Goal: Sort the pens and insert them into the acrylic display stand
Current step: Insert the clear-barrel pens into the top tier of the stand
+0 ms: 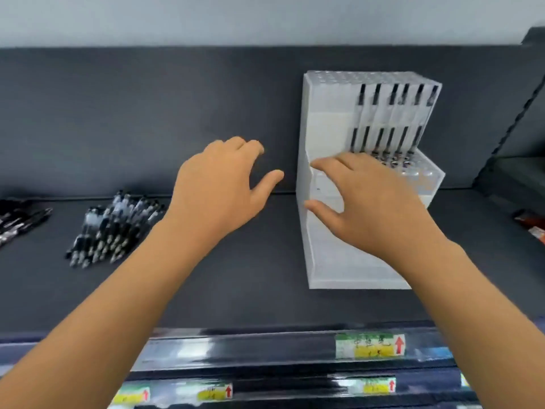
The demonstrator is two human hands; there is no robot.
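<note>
The acrylic display stand [324, 119] holds black pens [392, 97] in its upper tiers' right side. Left hand [218, 184] and right hand [374, 202] near it lie spread, grasping nothing.

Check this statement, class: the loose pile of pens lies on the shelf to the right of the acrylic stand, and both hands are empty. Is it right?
Not quite. The head view shows the loose pile of pens lying on the shelf to the left of the acrylic stand, not the right. The left hand and the right hand are indeed empty.
</note>
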